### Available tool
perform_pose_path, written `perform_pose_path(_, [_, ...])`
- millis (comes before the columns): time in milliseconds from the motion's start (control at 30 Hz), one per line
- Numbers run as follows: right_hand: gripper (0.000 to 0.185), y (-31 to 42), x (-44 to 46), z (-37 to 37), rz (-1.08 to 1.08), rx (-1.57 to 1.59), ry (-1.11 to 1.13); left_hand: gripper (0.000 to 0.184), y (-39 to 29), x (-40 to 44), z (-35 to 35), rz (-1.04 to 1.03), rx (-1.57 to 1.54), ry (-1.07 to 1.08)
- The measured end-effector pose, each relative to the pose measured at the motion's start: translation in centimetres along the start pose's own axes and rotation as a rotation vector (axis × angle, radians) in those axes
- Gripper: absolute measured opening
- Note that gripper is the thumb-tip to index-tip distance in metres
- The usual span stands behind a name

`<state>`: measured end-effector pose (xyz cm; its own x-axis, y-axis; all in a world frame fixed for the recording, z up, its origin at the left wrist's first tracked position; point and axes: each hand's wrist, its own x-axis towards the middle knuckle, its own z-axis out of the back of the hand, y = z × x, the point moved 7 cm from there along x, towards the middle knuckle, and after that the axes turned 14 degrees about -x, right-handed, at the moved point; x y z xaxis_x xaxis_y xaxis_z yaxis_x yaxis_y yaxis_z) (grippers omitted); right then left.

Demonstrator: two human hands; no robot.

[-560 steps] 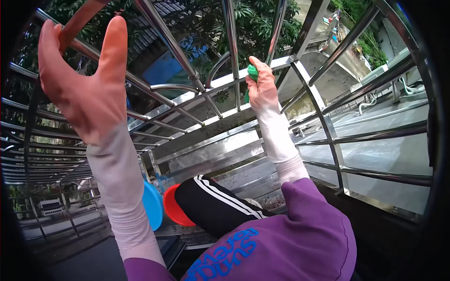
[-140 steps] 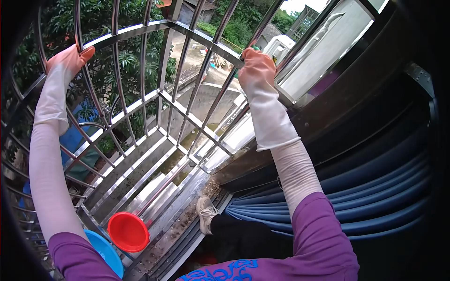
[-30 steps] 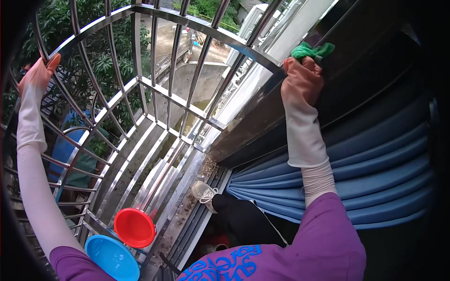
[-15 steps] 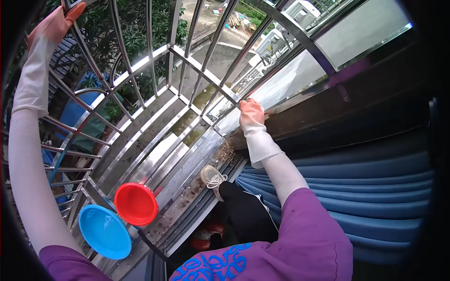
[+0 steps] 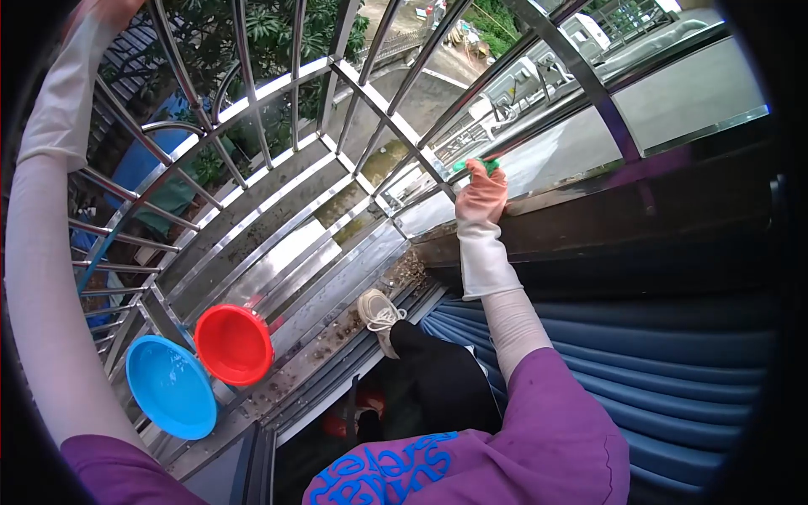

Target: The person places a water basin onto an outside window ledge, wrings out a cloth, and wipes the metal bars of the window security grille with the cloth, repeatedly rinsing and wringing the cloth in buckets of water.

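My right hand (image 5: 482, 192), in a pink and white rubber glove, is closed on a green cloth (image 5: 478, 166) against a metal bar of the window cage (image 5: 539, 18), close to the dark wall. At the top left edge my left hand (image 5: 101, 12), gloved the same way, is raised beside the upper bars. Its fingers are cut off by the frame edge and blurred, so their grip cannot be made out. White sleeves cover both forearms.
A red basin (image 5: 234, 345) and a blue basin (image 5: 172, 387) stand on the cage floor at lower left. My shoe (image 5: 380, 313) is on the dirty sill (image 5: 328, 341). Blue curtains (image 5: 640, 362) hang at right. Trees and a yard lie beyond the bars.
My right hand has come down and left from the dark frame to the lower bars with the green cloth. My left hand has shifted up towards the frame's top edge. The basins appear higher in view.
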<state>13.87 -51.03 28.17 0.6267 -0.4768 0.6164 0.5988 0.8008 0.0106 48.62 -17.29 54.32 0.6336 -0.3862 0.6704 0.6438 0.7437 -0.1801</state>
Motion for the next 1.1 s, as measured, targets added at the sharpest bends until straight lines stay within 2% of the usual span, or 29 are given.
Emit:
perform_pose_path(33, [0.028, 0.0, -1.5, -2.1, -0.091, 0.006, 0.123, 0.038, 0.0, 0.2, 0.1, 0.0, 0.031, 0.001])
perform_pose_path(67, [0.029, 0.9, -3.0, -3.0, -0.075, -0.097, 0.233, 0.039, 0.1, 0.3, 0.1, 0.002, 0.058, 0.002])
perform_pose_path(133, [0.029, 1.4, -3.6, -4.3, -0.122, -0.038, 0.431, 0.041, 0.0, 0.4, 0.2, -0.003, 0.099, 0.004])
perform_pose_path(200, [0.033, 3.4, -0.4, -1.1, -0.041, 0.137, 0.206, 0.042, 0.0, 0.3, 0.3, -0.002, 0.129, 0.004])
perform_pose_path(233, [0.034, 5.0, 2.3, 2.0, -0.154, 0.299, 0.116, 0.043, -0.1, 0.3, 0.3, -0.002, 0.141, 0.005])
perform_pose_path(267, [0.038, 6.5, 5.2, 5.4, 0.047, 0.385, -0.124, 0.044, 0.0, 0.3, 0.2, -0.001, 0.154, 0.01])
perform_pose_path(300, [0.038, 8.1, 7.9, 8.8, 0.14, 0.364, -0.32, 0.045, 0.0, 0.3, 0.2, 0.001, 0.167, 0.012])
perform_pose_path(333, [0.037, 8.5, 10.2, 10.2, 0.13, 0.286, -0.48, 0.045, 0.0, 0.2, 0.3, 0.0, 0.18, 0.012])
perform_pose_path(367, [0.034, 7.4, 11.9, 9.1, -0.074, 0.421, -0.464, 0.046, 0.1, 0.1, 0.4, 0.001, 0.19, 0.008])
perform_pose_path(400, [0.032, 7.1, 13.3, 7.2, 0.083, 0.172, -0.601, 0.047, 0.1, 0.1, 0.4, 0.001, 0.199, 0.003])
perform_pose_path(467, [0.022, 6.7, 13.0, 4.1, 0.033, 0.218, -0.71, 0.049, -0.2, -0.1, 0.6, -0.002, 0.212, -0.011])
perform_pose_path(500, [0.022, 6.6, 12.0, 2.2, -0.026, 0.296, -0.617, 0.048, 0.3, 0.6, 0.4, 0.029, 0.238, 0.026])
perform_pose_path(533, [0.023, 5.5, 10.4, -2.0, -0.304, 0.658, -0.328, 0.048, 0.5, 0.6, 0.0, 0.023, 0.252, 0.023])
perform_pose_path(567, [0.023, 4.9, 7.4, -7.2, -0.832, 1.197, -0.093, 0.049, 0.6, 0.6, -0.2, 0.015, 0.266, 0.015])
perform_pose_path(600, [0.024, 5.4, 4.2, -9.6, -1.194, 1.294, -0.007, 0.049, 0.8, 0.7, -0.2, 0.012, 0.285, -0.004])
perform_pose_path(633, [0.022, 4.5, 0.9, -13.0, -1.214, 0.873, 0.291, 0.049, 0.2, 0.3, 0.5, -0.026, 0.215, -0.035])
perform_pose_path(667, [0.021, 6.1, 1.1, -8.9, -0.987, 0.455, 0.268, 0.049, 0.2, 0.4, 0.3, -0.014, 0.219, -0.03])
perform_pose_path(733, [0.017, 6.0, 0.8, -9.7, -1.031, 0.412, 0.343, 0.048, 0.4, 0.5, 0.0, 0.013, 0.224, -0.006])
perform_pose_path(833, [0.014, 8.3, 2.3, -8.2, 0.002, -0.05, 0.583, 0.046, 0.6, 0.8, 0.0, -0.014, 0.173, -0.012])
perform_pose_path(867, [0.023, 9.1, 1.3, -8.8, 0.101, 0.061, 0.55, 0.046, 0.7, 0.7, 0.0, -0.002, 0.137, -0.001])
perform_pose_path(900, [0.026, 8.4, 1.0, -9.9, -0.077, 0.237, 0.551, 0.046, 1.0, 0.7, -0.2, 0.007, 0.174, 0.014])
perform_pose_path(967, [0.032, 10.1, 3.2, -7.8, -0.151, 0.469, 0.295, 0.046, 0.4, 0.4, 0.2, -0.03, 0.151, 0.02])
perform_pose_path(1000, [0.029, 10.3, 5.8, -6.6, -0.166, 0.555, 0.127, 0.045, 0.0, 0.2, 0.2, -0.051, 0.143, 0.03])
perform_pose_path(1033, [0.028, 10.4, 8.2, -5.4, -0.166, 0.631, -0.046, 0.047, 0.2, 0.6, 0.1, 0.057, 0.172, 0.103])
perform_pose_path(1067, [0.027, 10.5, 10.5, -4.3, -0.151, 0.689, -0.215, 0.048, 0.1, 0.4, -0.1, 0.014, 0.201, 0.075])
perform_pose_path(1100, [0.031, 11.8, 12.3, -2.2, -0.06, 0.491, -0.409, 0.05, 0.1, 0.2, -0.3, -0.028, 0.23, 0.045])
